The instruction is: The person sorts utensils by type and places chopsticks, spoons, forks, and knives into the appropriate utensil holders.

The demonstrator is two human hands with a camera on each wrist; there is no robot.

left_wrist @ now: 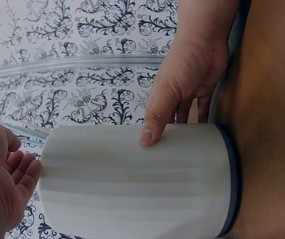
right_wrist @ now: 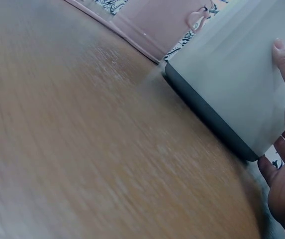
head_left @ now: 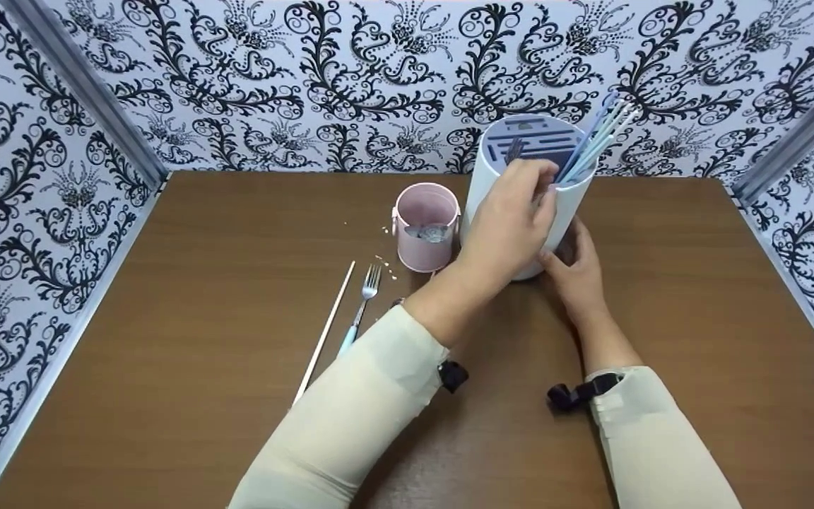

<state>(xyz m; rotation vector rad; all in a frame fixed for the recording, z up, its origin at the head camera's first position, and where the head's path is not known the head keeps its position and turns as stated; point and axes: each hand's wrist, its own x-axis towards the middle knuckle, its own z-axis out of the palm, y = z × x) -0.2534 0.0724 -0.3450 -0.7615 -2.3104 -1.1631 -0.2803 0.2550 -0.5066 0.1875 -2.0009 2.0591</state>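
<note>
A tall white utensil holder (head_left: 478, 191) with a slotted blue-grey top stands toward the back of the table. Several blue, pale green and white sticks (head_left: 601, 138) lean out of its right side, and a fork (head_left: 515, 148) shows its tines above the slots. My left hand (head_left: 509, 215) is at the holder's front rim, fingers loosely bent; in the left wrist view a gap separates thumb and fingertips, with nothing between them. Low on the right side, my right hand (head_left: 580, 272) grips the holder, its thumb (left_wrist: 149, 132) on the white wall and its other fingers partly hidden behind.
Left of the holder stands a pink pail (head_left: 425, 258) with side loops and a grey patch on its front. A pale stick (head_left: 326, 329) and a blue-handled fork (head_left: 370, 283) lie on the brown table (head_left: 188, 283), near small white crumbs. Patterned walls enclose the table.
</note>
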